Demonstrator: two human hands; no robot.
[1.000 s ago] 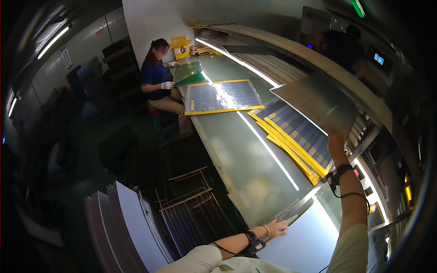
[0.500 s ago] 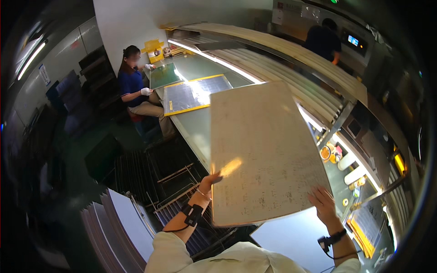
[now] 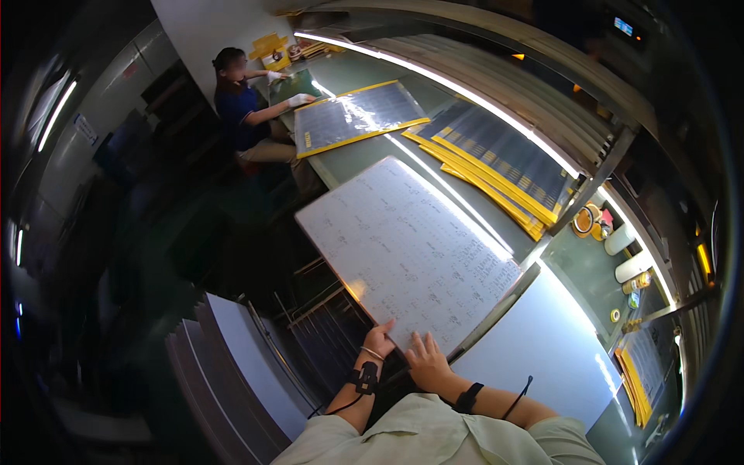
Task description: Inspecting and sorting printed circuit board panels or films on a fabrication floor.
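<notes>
Board, white and marked, is mid-view, with a plain white sheet at its four o'clock. At the board's six o'clock, the left hand grips its edge; the right hand, fingers outstretched, touches its top.

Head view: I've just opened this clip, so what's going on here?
The person wearing the camera has a white board with small dark marks by its near end: the left hand grips the edge, and the right hand lies on top, fingers spread. The board extends over the workbench. Yellow-edged dark sheets lie beyond it, and a plain white board is to the right. Farther along, a seated co-worker has gloved hands at a green sheet.
</notes>
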